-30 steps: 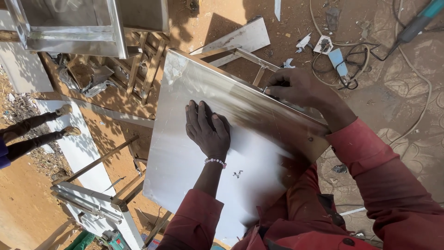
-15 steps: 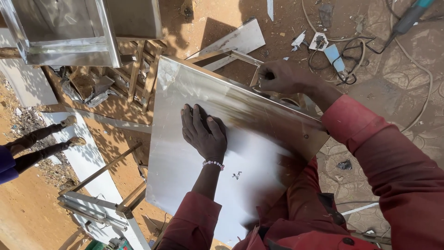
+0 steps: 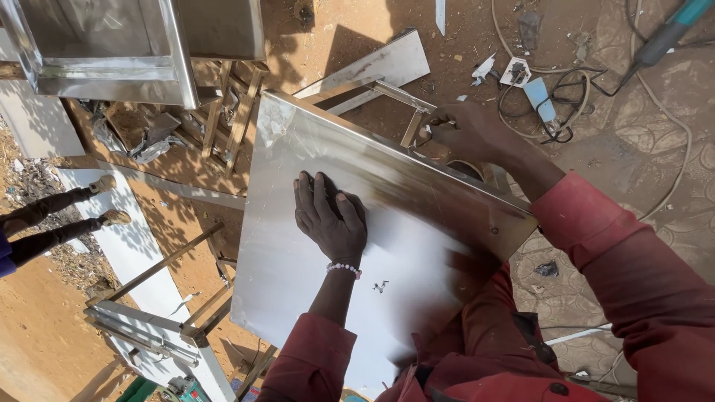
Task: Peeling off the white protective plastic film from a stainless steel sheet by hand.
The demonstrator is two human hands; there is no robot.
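A large shiny steel sheet with a folded far edge lies across my lap and tilts toward me. My left hand rests flat on its face, fingers spread, a beaded bracelet at the wrist. My right hand reaches past the sheet's far edge and is closed around something small by a thin metal frame; what it grips is hidden. Both arms wear red sleeves.
A steel box frame stands at top left over wooden slats. Metal offcuts and tangled cables lie on the sandy ground beyond. Another person's legs and shoes are at the left. Steel bars lie lower left.
My right hand has slid away along the sheet's far edge toward the metal frame. My left hand stays flat on the sheet. The view has shifted slightly.
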